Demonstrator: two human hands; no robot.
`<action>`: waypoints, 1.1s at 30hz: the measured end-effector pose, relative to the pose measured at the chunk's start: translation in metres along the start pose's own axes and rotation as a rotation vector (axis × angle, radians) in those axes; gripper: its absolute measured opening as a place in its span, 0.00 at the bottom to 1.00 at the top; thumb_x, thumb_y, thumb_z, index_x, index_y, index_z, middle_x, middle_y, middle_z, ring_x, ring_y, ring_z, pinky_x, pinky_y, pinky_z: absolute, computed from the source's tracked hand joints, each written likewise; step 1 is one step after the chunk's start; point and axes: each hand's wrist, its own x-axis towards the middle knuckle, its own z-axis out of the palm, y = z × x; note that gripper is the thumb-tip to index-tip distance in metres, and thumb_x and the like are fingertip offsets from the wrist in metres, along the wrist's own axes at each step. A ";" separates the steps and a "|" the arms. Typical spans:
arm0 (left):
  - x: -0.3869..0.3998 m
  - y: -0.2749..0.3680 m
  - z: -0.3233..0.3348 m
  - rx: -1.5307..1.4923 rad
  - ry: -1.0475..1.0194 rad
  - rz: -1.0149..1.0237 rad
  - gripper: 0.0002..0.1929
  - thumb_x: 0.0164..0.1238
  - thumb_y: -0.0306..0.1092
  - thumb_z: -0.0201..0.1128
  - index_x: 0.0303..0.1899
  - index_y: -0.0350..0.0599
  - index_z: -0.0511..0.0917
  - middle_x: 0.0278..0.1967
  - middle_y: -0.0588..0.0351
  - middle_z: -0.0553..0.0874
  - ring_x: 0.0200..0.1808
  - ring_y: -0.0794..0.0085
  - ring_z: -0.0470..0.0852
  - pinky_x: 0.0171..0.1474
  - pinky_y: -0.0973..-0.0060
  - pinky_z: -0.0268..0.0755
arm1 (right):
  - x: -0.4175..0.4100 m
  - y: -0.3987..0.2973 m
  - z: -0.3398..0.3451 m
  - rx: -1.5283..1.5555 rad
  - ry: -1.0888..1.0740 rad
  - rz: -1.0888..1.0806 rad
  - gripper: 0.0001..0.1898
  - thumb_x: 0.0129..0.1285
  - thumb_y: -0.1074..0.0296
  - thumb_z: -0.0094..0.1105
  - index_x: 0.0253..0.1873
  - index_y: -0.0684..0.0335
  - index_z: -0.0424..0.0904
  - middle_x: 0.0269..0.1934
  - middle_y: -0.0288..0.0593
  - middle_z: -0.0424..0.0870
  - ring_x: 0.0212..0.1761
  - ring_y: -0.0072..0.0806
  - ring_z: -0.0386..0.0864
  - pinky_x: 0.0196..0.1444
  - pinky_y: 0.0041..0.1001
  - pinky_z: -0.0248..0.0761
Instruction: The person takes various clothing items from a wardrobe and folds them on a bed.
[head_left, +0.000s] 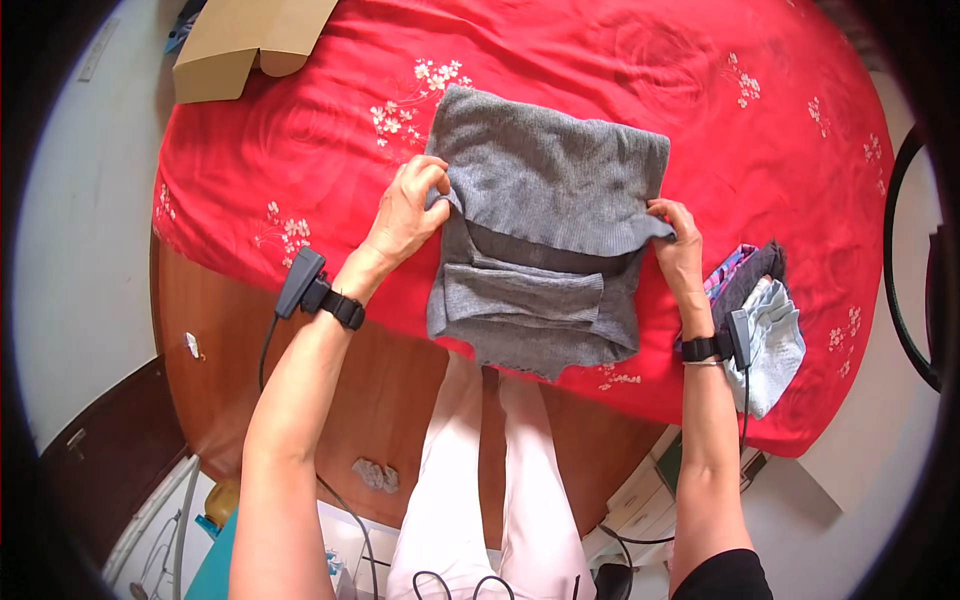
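A grey knitted sweater (551, 165) lies partly folded near the front edge of a bed with a red floral sheet (360, 210). Its ribbed hem is turned down toward me, over the darker inner layer. A folded sleeve (525, 292) rests across the lower part of the garment. My left hand (412, 199) pinches the hem at its left corner. At the right corner, the same hem is gripped by my right hand (679, 232), thumb and fingers closed on the knit. Both wrists wear black straps with small devices.
Several folded cloths (765, 337) lie right of my right forearm. An open cardboard box (247, 52) sits at the bed's far left. Cables run down from both wrist devices. Below the bed edge is a reddish-brown floor (360, 405) with a crumpled pale item (375, 475).
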 end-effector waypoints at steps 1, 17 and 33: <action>0.001 0.001 -0.001 -0.003 -0.002 0.001 0.08 0.49 0.25 0.58 0.32 0.37 0.70 0.45 0.47 0.76 0.49 0.54 0.74 0.51 0.68 0.68 | 0.001 -0.003 -0.003 -0.008 0.001 0.030 0.17 0.39 0.87 0.55 0.38 0.62 0.74 0.45 0.44 0.78 0.51 0.39 0.73 0.52 0.32 0.66; 0.108 -0.014 0.008 0.585 -0.116 0.233 0.12 0.47 0.24 0.55 0.38 0.43 0.75 0.45 0.50 0.76 0.51 0.56 0.72 0.55 0.54 0.63 | 0.087 -0.010 0.012 -0.523 -0.041 -0.253 0.33 0.43 0.64 0.69 0.58 0.56 0.67 0.56 0.45 0.70 0.59 0.45 0.66 0.56 0.42 0.63; 0.139 0.023 -0.063 0.456 0.220 0.386 0.14 0.44 0.23 0.61 0.37 0.42 0.74 0.36 0.51 0.78 0.42 0.55 0.76 0.44 0.63 0.69 | 0.138 -0.035 -0.057 -0.496 0.269 -0.338 0.15 0.48 0.65 0.66 0.41 0.57 0.76 0.35 0.42 0.78 0.41 0.42 0.75 0.43 0.38 0.69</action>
